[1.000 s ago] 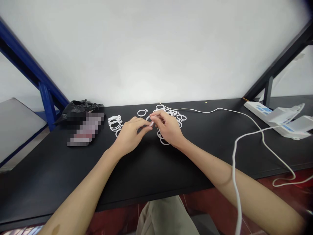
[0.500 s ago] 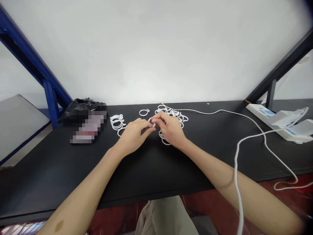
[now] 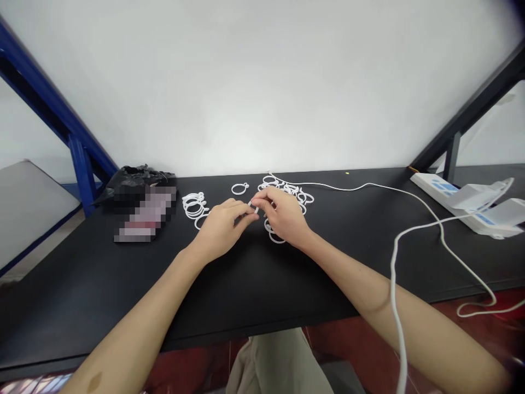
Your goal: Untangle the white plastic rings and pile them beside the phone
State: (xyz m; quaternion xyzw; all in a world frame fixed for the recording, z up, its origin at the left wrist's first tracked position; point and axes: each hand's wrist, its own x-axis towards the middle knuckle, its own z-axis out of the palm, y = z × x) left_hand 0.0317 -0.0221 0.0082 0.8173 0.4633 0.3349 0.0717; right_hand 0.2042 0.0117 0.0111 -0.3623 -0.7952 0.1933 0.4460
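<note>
My left hand (image 3: 219, 232) and right hand (image 3: 283, 216) have their fingertips (image 3: 246, 209) pinched on a white ring (image 3: 255, 208) at 12 o'clock above the black table (image 3: 246, 290), with a ring pile (image 3: 287, 191) just beyond at 1 o'clock.

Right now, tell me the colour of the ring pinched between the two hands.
White: the ring between the left hand and right hand shows best in the head view.

Black plastic bag (image 3: 135, 186), white cable (image 3: 369, 185), white device (image 3: 447, 191) on black table (image 3: 82, 273)
</note>
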